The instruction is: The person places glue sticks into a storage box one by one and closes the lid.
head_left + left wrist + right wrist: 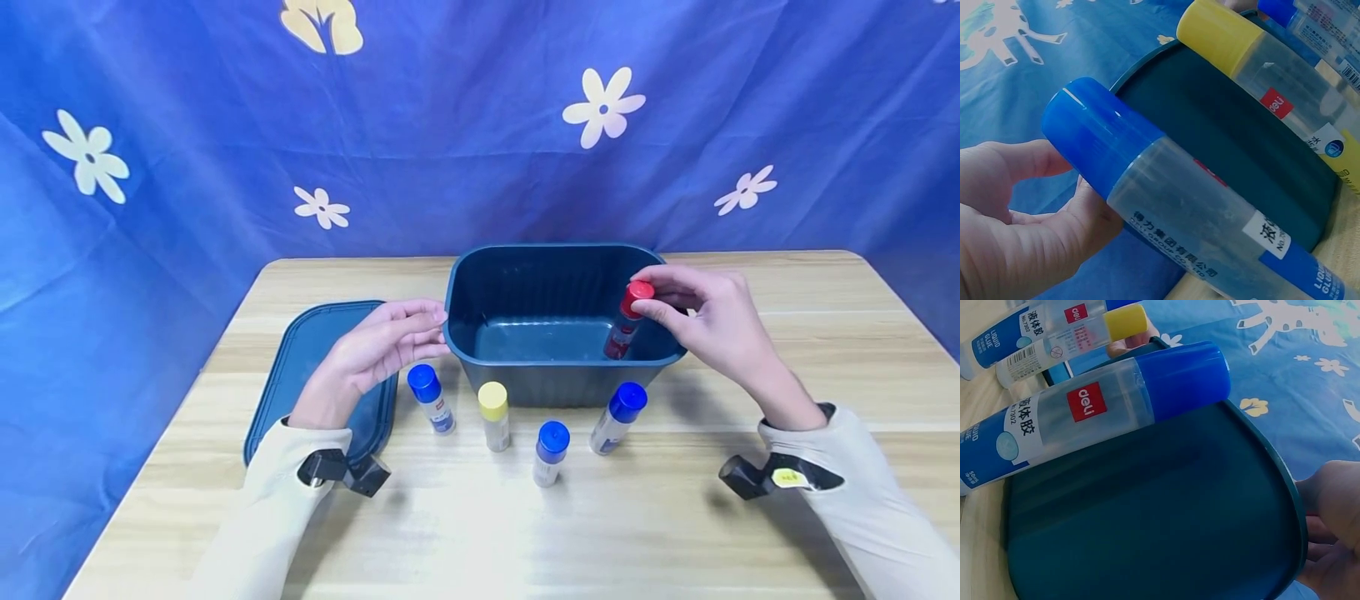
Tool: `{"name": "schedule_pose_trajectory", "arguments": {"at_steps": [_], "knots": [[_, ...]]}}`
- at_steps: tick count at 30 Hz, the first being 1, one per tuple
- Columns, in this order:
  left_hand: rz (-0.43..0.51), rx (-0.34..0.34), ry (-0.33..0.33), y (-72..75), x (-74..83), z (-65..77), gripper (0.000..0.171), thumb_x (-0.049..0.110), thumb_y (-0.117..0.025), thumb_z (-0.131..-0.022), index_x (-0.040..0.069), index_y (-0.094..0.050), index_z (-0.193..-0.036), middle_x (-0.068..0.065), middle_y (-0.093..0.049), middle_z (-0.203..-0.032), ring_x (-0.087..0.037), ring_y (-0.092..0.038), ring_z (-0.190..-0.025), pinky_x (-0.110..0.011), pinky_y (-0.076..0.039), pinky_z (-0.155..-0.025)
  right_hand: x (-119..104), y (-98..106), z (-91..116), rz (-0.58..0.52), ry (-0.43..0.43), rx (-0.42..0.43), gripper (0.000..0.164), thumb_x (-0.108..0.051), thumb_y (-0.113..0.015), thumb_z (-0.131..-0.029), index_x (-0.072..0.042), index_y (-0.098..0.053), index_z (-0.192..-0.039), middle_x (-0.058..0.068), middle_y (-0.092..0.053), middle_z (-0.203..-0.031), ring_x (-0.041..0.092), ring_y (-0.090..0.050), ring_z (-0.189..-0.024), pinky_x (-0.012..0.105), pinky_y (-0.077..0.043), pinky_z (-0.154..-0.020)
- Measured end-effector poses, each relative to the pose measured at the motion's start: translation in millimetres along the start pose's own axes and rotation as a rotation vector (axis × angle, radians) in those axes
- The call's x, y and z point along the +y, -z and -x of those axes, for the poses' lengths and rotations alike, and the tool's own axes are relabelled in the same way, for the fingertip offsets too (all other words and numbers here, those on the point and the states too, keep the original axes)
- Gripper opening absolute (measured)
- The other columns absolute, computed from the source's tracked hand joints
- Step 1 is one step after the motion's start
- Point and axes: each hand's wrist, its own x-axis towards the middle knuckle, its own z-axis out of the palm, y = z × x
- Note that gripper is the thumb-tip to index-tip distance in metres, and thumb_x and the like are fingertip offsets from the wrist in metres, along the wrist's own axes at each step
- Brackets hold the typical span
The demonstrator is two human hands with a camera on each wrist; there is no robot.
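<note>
In the head view my right hand [708, 321] pinches a red-capped glue bottle [636, 302] by its cap between thumb and fingers. The bottle's lower part is down inside the dark teal bin [555, 385], near the right end, tilted slightly. My left hand [390, 337] is at the bin's left rim, fingers loosely bent and fingertips right at the edge. Close by it stands a blue-capped glue bottle [433, 400], large in the left wrist view. The right wrist view has the bin's wall hiding the red-capped bottle.
A yellow-capped glue bottle [494, 417] and two more blue-capped ones, the front one [551, 454] and the right one [618, 418], stand before the bin. A teal lid [300, 367] lies under my left forearm. Behind the wooden table [795, 333] hangs a blue flowered cloth [465, 125].
</note>
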Motion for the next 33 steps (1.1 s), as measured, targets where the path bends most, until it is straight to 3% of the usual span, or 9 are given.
{"name": "schedule_pose_trajectory", "arguments": {"at_steps": [5,12,16,24,33], "knots": [[-0.013,0.002,-0.002,0.7,-2.6,0.2,0.024,-0.007,-0.039,-0.098,0.000,-0.062,-0.102,-0.009,-0.066,-0.089,-0.016,-0.066,-0.081,-0.031,-0.057,-0.085,1,-3,1,0.016,0.019,-0.006,0.029,0.001,-0.079,-0.077,-0.003,-0.071,-0.105,0.009,-0.073,-0.092,-0.012,-0.063,-0.081,0.009,-0.052,-0.073],[-0.019,0.000,0.000,-0.4,-3.1,-0.9,0.024,-0.007,-0.040,-0.098,0.001,-0.063,-0.102,-0.009,-0.066,-0.089,-0.016,-0.067,-0.081,-0.031,-0.057,-0.085,4,-5,0,0.066,0.030,-0.041,0.028,0.001,-0.078,-0.079,-0.003,-0.070,-0.105,0.008,-0.072,-0.091,0.016,-0.071,-0.078,0.006,-0.050,-0.074],[-0.020,-0.003,0.000,0.0,-3.2,-1.4,0.026,-0.008,-0.040,-0.098,0.002,-0.064,-0.100,-0.008,-0.066,-0.088,-0.016,-0.067,-0.080,-0.031,-0.057,-0.084,4,-6,-1,0.117,0.039,-0.077,0.026,-0.001,-0.077,-0.080,-0.004,-0.070,-0.105,0.007,-0.072,-0.091,0.019,-0.071,-0.079,0.006,-0.049,-0.076],[-0.024,-0.001,0.001,0.4,-2.4,-0.5,0.025,-0.008,-0.040,-0.098,0.002,-0.063,-0.101,-0.008,-0.066,-0.088,-0.016,-0.067,-0.080,-0.031,-0.057,-0.084,-2,-7,-5,0.164,0.021,-0.115,0.024,0.000,-0.075,-0.082,-0.001,-0.069,-0.106,0.010,-0.071,-0.091,0.022,-0.071,-0.078,0.036,-0.058,-0.072],[-0.018,-0.011,-0.002,0.8,-2.1,-0.1,0.025,-0.007,-0.040,-0.098,0.002,-0.064,-0.100,-0.008,-0.066,-0.087,-0.016,-0.067,-0.080,-0.031,-0.057,-0.085,-6,-7,-7,0.197,0.011,-0.158,0.026,0.001,-0.074,-0.082,0.001,-0.069,-0.108,0.014,-0.071,-0.091,0.026,-0.070,-0.077,0.041,-0.060,-0.069]]}}
